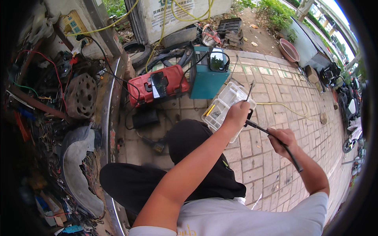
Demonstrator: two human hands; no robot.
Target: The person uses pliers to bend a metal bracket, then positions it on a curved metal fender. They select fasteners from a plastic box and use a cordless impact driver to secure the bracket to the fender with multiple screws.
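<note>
Brick paving (271, 173) spreads under the work, bordered on the left by a cluttered bench of loose wires and a perforated brick (81, 96). In the head view, the right hand (282, 141) is wrapped around a black rod (292, 155), which slants in front of the person. The left hand (237, 113) is pinched on a thin dark rod (251, 89) that pokes up above its fingers; I can't tell whether the 2 rods join. Beneath that hand sits a clear compartment case (225, 94), partly blocked by the left hand and forearm. Beyond the knees, 1 phone (159, 84) rests on a red toolbox (138, 87), just beside a teal box (205, 84) bearing a mirror (217, 61). Yellow cord (305, 115) trails across the bricks.
</note>
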